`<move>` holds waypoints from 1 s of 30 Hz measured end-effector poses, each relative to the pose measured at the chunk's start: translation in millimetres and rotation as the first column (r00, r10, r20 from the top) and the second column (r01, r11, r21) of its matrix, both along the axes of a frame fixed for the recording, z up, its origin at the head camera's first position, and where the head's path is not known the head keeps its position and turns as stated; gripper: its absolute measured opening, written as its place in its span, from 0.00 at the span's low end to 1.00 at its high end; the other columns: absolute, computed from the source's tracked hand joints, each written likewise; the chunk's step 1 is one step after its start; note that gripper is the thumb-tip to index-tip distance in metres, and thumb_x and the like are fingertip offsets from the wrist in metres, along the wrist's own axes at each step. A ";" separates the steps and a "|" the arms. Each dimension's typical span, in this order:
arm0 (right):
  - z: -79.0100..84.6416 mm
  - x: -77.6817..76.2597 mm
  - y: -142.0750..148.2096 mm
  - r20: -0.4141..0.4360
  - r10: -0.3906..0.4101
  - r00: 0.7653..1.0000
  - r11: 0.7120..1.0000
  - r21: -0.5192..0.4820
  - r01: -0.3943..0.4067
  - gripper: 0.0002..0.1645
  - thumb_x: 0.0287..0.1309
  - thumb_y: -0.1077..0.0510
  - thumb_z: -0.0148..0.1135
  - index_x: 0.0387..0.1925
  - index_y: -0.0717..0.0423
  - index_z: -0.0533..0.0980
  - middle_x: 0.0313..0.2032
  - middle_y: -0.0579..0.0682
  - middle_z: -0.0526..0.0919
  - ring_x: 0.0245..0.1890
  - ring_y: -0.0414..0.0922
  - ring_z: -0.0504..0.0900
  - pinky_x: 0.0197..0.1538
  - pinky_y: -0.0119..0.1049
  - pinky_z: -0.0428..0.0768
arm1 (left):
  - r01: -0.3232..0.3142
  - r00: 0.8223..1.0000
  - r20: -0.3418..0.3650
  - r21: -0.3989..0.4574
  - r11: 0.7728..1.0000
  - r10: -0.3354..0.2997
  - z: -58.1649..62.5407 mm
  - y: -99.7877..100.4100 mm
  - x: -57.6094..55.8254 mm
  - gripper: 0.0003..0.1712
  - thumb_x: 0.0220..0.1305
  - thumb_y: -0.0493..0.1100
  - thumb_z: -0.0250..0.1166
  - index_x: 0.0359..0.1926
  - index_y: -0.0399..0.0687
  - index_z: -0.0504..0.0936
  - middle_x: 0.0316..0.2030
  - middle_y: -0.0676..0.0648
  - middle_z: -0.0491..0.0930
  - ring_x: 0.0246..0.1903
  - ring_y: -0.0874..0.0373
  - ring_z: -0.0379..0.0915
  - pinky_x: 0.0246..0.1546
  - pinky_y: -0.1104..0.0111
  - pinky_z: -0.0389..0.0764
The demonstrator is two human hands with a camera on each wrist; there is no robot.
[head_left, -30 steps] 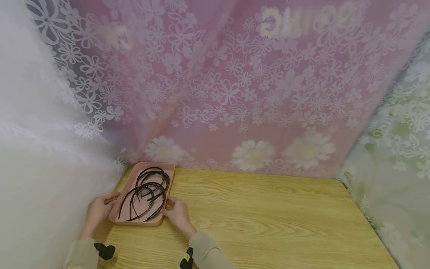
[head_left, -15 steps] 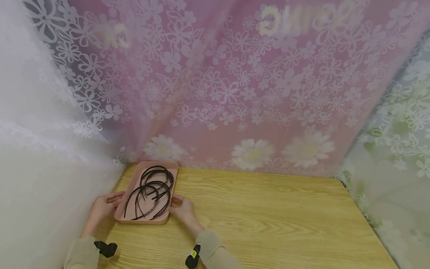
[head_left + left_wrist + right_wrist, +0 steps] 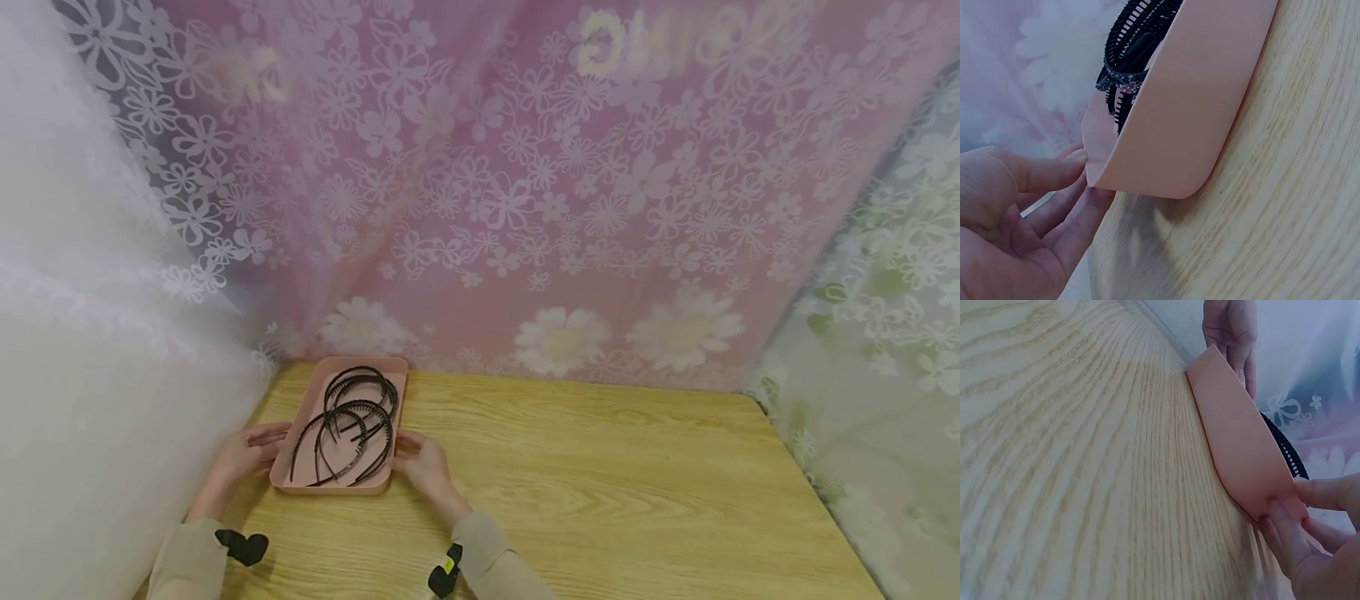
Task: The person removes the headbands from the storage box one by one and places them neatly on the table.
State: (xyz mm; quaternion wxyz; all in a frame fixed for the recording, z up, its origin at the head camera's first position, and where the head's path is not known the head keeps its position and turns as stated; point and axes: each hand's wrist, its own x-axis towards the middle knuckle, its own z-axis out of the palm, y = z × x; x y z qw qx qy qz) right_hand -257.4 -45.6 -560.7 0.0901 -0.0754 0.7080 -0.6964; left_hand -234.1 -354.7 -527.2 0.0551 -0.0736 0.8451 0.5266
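A shallow pink tray (image 3: pixel 330 489) rests on the wooden table near its back left corner. Inside it, several black headbands (image 3: pixel 362 406) with comb teeth lie overlapping; one band has a glittery piece (image 3: pixel 1124 81), seen in the left wrist view. My left hand (image 3: pixel 243 456) holds the tray's left side, thumb at the rim and fingers against the outer wall. On the opposite side my right hand (image 3: pixel 426 468) pinches the wall, its thumb on the rim and its fingertips (image 3: pixel 1277 509) on the outside. Some left fingertips are hidden behind the tray.
The wood-grain table (image 3: pixel 600 483) stretches to the right. A pink flowered curtain (image 3: pixel 510 200) hangs along its back edge, a whitish curtain (image 3: pixel 97 400) closes the left side, and a green-white one (image 3: pixel 900 333) hangs at the right.
The tray has slid a little to the right and slightly back, headbands inside it. Both hands have moved along with it, keeping their hold on its sides.
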 end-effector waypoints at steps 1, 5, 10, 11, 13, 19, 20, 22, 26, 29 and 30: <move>0.3 0.2 1.3 0.003 -0.001 1.000 1.000 0.002 0.001 0.33 0.50 0.77 0.70 0.61 0.71 0.76 0.54 0.65 0.83 0.47 0.55 0.87 0.48 0.39 0.86 | 0.002 1.000 0.003 0.005 1.000 -0.002 0.0 0.9 -0.2 0.27 0.76 0.37 0.57 0.71 0.29 0.67 0.63 0.27 0.73 0.57 0.40 0.78 0.48 0.60 0.85; 0.8 1.5 7.3 0.005 -0.003 1.000 1.000 0.012 0.003 0.33 0.49 0.77 0.70 0.61 0.70 0.76 0.54 0.64 0.83 0.47 0.55 0.87 0.48 0.39 0.86 | 0.014 1.000 0.009 0.017 1.000 -0.014 -1.0 5.0 -0.4 0.28 0.76 0.36 0.57 0.71 0.28 0.66 0.63 0.27 0.73 0.58 0.40 0.77 0.49 0.61 0.85; 2.6 2.2 14.5 0.002 0.001 1.000 1.000 0.001 -0.001 0.33 0.49 0.77 0.70 0.60 0.70 0.76 0.53 0.65 0.83 0.48 0.56 0.87 0.47 0.39 0.86 | 0.009 1.000 0.003 0.045 0.999 -0.009 -0.3 10.7 -0.8 0.28 0.74 0.35 0.58 0.71 0.27 0.66 0.62 0.27 0.74 0.57 0.42 0.78 0.48 0.61 0.85; 3.0 2.3 15.8 0.004 0.002 1.000 1.000 -0.003 -0.002 0.33 0.49 0.77 0.70 0.60 0.71 0.76 0.53 0.65 0.83 0.48 0.56 0.87 0.47 0.39 0.86 | 0.005 1.000 0.004 0.052 0.999 -0.005 -0.2 12.0 -0.9 0.28 0.74 0.34 0.58 0.71 0.27 0.66 0.62 0.27 0.74 0.57 0.43 0.79 0.48 0.62 0.85; 2.9 2.3 18.3 0.003 0.005 1.000 1.000 -0.009 -0.005 0.33 0.48 0.77 0.69 0.60 0.71 0.76 0.53 0.65 0.83 0.48 0.57 0.87 0.47 0.40 0.86 | 0.007 1.000 -0.002 0.067 0.998 -0.006 -0.3 14.3 -0.9 0.28 0.74 0.34 0.58 0.70 0.25 0.66 0.62 0.27 0.74 0.55 0.45 0.80 0.47 0.63 0.85; 6.0 4.9 24.5 0.017 0.010 1.000 1.000 -0.027 -0.009 0.34 0.50 0.77 0.68 0.62 0.73 0.74 0.55 0.68 0.81 0.49 0.59 0.86 0.47 0.41 0.86 | 0.002 1.000 -0.031 0.070 0.998 0.000 -2.3 20.8 -1.7 0.27 0.74 0.33 0.58 0.69 0.24 0.67 0.60 0.26 0.76 0.53 0.45 0.82 0.45 0.63 0.86; 6.5 5.2 25.2 0.017 0.009 1.000 1.000 -0.028 -0.008 0.34 0.50 0.77 0.68 0.62 0.73 0.74 0.55 0.68 0.81 0.49 0.60 0.86 0.47 0.41 0.86 | 0.003 0.999 -0.034 0.069 0.998 -0.001 -2.9 21.4 -2.2 0.27 0.74 0.33 0.58 0.69 0.24 0.67 0.60 0.26 0.76 0.53 0.45 0.82 0.45 0.63 0.86; 7.7 6.7 26.9 0.017 0.006 1.000 1.000 -0.029 -0.005 0.34 0.50 0.78 0.67 0.62 0.73 0.74 0.55 0.69 0.81 0.50 0.61 0.85 0.46 0.41 0.86 | 0.009 0.999 -0.040 0.070 0.997 -0.006 -3.9 23.0 -2.3 0.27 0.74 0.33 0.57 0.69 0.24 0.67 0.60 0.26 0.76 0.53 0.44 0.81 0.44 0.63 0.86; 6.8 7.8 31.0 0.022 0.003 1.000 1.000 -0.031 -0.003 0.34 0.50 0.77 0.68 0.62 0.72 0.75 0.55 0.68 0.81 0.50 0.60 0.85 0.44 0.40 0.87 | 0.022 0.999 -0.044 0.082 0.996 -0.018 -4.0 26.2 -1.6 0.27 0.74 0.33 0.57 0.69 0.23 0.67 0.60 0.25 0.75 0.53 0.44 0.81 0.44 0.64 0.86; 5.9 8.0 34.7 0.022 0.006 1.000 0.999 -0.032 -0.006 0.33 0.50 0.77 0.68 0.62 0.71 0.75 0.55 0.68 0.81 0.49 0.58 0.86 0.43 0.39 0.87 | 0.028 0.999 -0.036 0.095 0.995 -0.025 -2.8 29.3 0.4 0.27 0.74 0.33 0.58 0.69 0.24 0.66 0.61 0.25 0.74 0.54 0.42 0.81 0.46 0.62 0.86; 5.5 7.9 35.7 0.015 0.007 1.000 1.000 -0.027 -0.006 0.33 0.50 0.76 0.68 0.62 0.71 0.75 0.55 0.67 0.81 0.48 0.58 0.86 0.43 0.39 0.87 | 0.032 0.999 -0.034 0.099 0.995 -0.028 -2.2 30.4 1.3 0.27 0.74 0.33 0.57 0.70 0.25 0.66 0.62 0.25 0.73 0.54 0.42 0.80 0.46 0.62 0.85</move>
